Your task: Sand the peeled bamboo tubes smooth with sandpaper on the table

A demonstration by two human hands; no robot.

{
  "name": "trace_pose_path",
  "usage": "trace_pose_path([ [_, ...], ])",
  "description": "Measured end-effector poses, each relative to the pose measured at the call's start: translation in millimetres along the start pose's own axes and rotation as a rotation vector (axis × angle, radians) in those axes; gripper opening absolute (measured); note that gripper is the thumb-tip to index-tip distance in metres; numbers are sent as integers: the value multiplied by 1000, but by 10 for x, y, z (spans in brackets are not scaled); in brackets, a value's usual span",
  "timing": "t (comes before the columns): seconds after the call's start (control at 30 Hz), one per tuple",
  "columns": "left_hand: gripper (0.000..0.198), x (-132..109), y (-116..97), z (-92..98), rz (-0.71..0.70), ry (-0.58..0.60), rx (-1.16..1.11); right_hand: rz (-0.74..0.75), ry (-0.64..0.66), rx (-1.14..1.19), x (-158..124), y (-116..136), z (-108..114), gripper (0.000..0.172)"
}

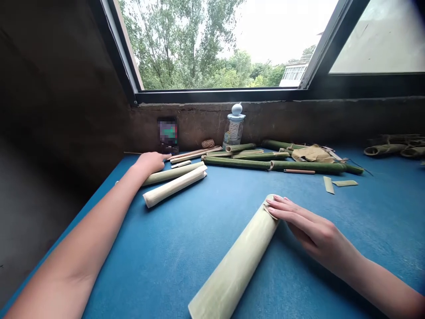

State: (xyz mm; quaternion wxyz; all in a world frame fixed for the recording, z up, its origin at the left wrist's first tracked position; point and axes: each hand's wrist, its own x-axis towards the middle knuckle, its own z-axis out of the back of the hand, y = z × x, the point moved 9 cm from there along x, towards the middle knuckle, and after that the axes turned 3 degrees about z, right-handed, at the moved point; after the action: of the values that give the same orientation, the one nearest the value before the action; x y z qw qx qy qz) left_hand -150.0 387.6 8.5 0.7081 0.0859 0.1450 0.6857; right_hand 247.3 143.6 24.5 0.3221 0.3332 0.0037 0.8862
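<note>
A long pale green bamboo piece (237, 261) lies slantwise across the front of the table, its near end cut off by the picture's bottom edge. My right hand (308, 221) holds its far end, fingers together over the top and the thumb mostly hidden below. Under those fingertips sits a small peeled-up flap. At the far left, my left hand (151, 163) holds nothing that I can see. Its index finger stretches to the lower edge of a phone (168, 134) propped on the wall; whether it touches is unclear. Two pale bamboo rolls (175, 185) lie beside my left wrist.
Along the wall stand a jar with a light blue lid (234, 126) and a twine ball (208, 143). Green bamboo stalks (239, 162), a dry leaf-like sheet (312, 153) and a brown stick (299, 171) lie behind. Two bamboo strips (328, 185) and several tubes (385, 150) are rightward.
</note>
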Motion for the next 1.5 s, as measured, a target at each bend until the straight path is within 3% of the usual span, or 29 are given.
trace_pose_path([
  [0.23, 67, 36, 6, -21, -4, -6, -4, 256, 81, 41, 99, 722, -185, 51],
  [0.33, 67, 20, 3, -10, 1, -2, -1, 233, 67, -13, 65, 516, -93, 48],
  [0.47, 67, 4, 1, 2, 2, -3, -4, 33, 24, -87, 65, 61, 25, 40],
  [0.67, 67, -4, -14, 4, -2, 6, 20, 225, 84, -34, 96, 485, -146, 44],
  [0.87, 66, -48, -146, 98, -81, -71, 63, 49, -1, -78, 38, 121, -21, 35],
  [1.03, 68, -25, -174, 80, -85, -53, 59, 240, 79, -12, 29, 411, -140, 43],
  [1.23, 73, 14, -172, 59, -84, -36, 62, 34, 1, -89, 42, 171, -19, 35],
  [1.4, 73, 39, -168, 48, -82, -33, 45, 258, 112, -31, 66, 633, -174, 41],
  [1.5, 74, 44, -173, 42, -81, -30, 44, 176, 87, -62, 92, 511, -133, 38],
])
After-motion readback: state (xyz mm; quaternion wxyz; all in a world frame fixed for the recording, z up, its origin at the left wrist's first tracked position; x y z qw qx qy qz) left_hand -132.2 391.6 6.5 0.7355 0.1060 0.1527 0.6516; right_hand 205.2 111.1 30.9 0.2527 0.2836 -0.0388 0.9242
